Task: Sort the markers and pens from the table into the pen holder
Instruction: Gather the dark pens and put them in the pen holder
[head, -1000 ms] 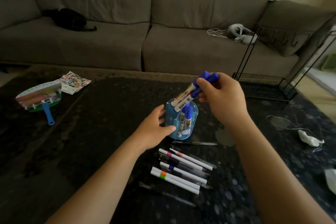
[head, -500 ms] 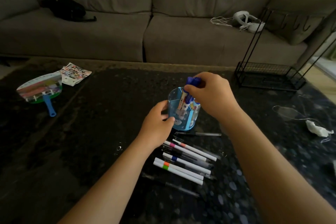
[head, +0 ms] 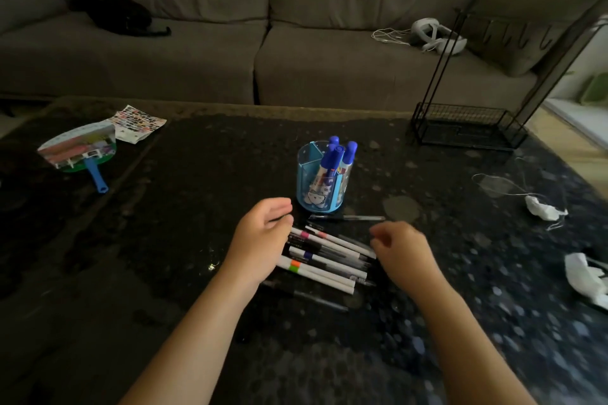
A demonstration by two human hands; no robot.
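the left hand (head: 263,240) lies over the left ends of a bunch of slim white and dark pens and markers (head: 329,260) spread flat on the dark speckled stone table (head: 164,256); its fingers are loosely curved and open, holding nothing. the right hand (head: 399,250) sits at the right ends of the same bunch, blurred, its fingers bent inward; whether it has hold of a pen cannot be told. between the two hands the white barrels show pink, purple, and orange-and-green bands. a single thin dark pen (head: 347,217) lies apart from the bunch, just beyond both hands.

just past the left hand's fingertips stands the round translucent blue plastic pen holder (head: 317,187), upright, divided into compartments. three thick markers with blue caps (head: 335,158) stand in it, caps up, leaning slightly.

far to the left of the left hand lies a round printed hand fan with a blue handle (head: 79,154). well to the right of the right hand is a crumpled white tissue (head: 543,210).
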